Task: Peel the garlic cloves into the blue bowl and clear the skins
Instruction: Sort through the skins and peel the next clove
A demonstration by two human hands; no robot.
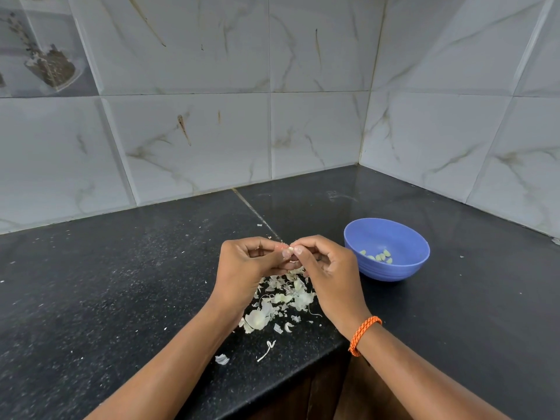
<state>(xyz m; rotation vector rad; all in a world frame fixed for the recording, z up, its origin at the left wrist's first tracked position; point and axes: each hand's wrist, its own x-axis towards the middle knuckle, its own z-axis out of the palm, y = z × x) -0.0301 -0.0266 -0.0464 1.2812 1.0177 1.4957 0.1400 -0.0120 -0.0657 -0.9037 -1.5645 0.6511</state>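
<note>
Above the black counter, my left hand (pixel 245 262) and my right hand (pixel 325 265) meet fingertip to fingertip. Both pinch a small garlic clove (pixel 291 248), of which only a pale tip shows between the thumbs. Right of my hands stands the blue bowl (pixel 394 237), holding several peeled cloves (pixel 378 256). Under and in front of my hands lies a heap of white garlic skins (pixel 281 301), with loose scraps (pixel 222 359) scattered toward the counter's front edge.
The black speckled counter (pixel 106 283) runs into a corner of marble-patterned wall tiles (pixel 303 131) behind and to the right. Its front edge (pixel 303 371) drops off just under my forearms. An orange cord bracelet (pixel 363 334) circles my right wrist.
</note>
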